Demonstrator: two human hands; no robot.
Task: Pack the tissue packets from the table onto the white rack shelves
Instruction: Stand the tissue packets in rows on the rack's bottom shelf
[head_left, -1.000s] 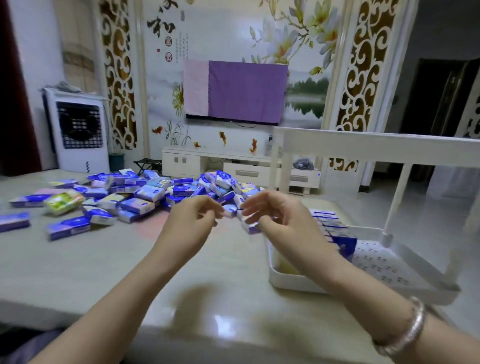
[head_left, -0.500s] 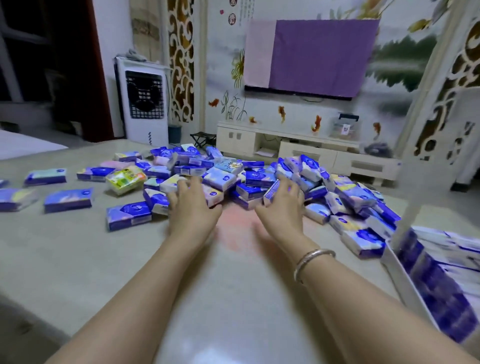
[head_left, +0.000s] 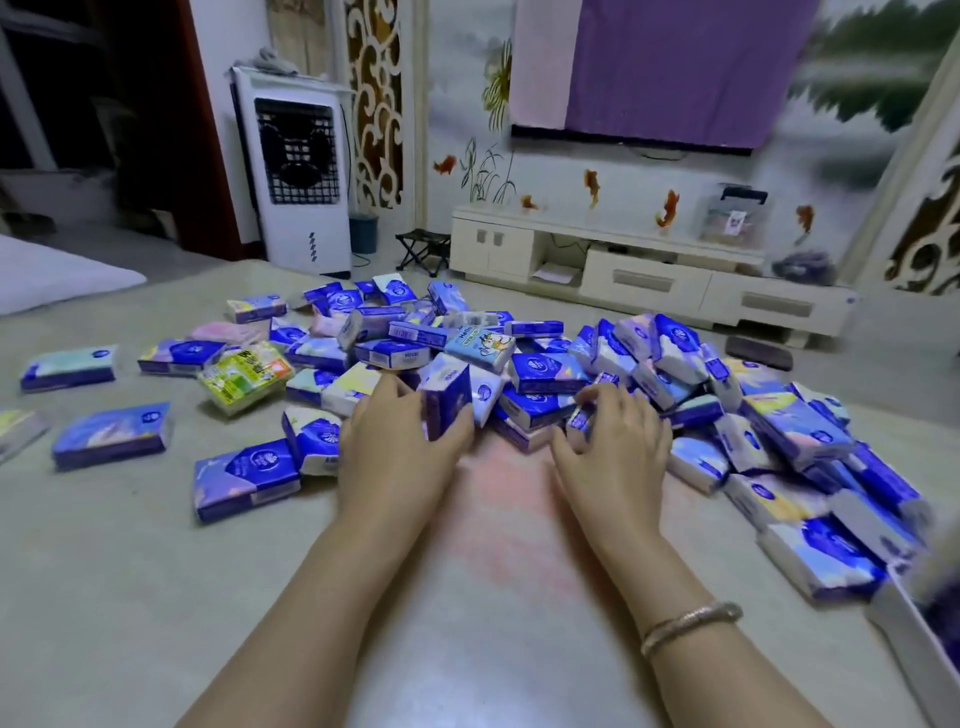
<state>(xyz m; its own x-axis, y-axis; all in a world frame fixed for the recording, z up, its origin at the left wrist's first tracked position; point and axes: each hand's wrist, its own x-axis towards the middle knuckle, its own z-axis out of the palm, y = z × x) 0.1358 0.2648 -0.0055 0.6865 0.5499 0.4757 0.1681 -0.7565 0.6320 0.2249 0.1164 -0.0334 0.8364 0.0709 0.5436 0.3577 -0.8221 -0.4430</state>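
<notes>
A big heap of blue and white tissue packets (head_left: 540, 371) covers the far middle and right of the table (head_left: 156, 597). My left hand (head_left: 395, 447) grips one blue packet (head_left: 445, 402) that stands on end at the heap's near edge. My right hand (head_left: 618, 457) curls its fingers on a small blue packet (head_left: 581, 418) in the heap. Only a corner of the white rack (head_left: 914, 644) shows at the lower right edge, blurred.
Loose packets lie scattered at the left, among them a green and yellow packet (head_left: 244, 375) and a flat blue packet (head_left: 247, 478). Beyond the table stand a white air cooler (head_left: 296, 171) and a low white TV cabinet (head_left: 649, 270).
My view swung left from the rack to the heap. Both hands moved forward from mid-air into the packets; the left one has stood a packet up and closed on it.
</notes>
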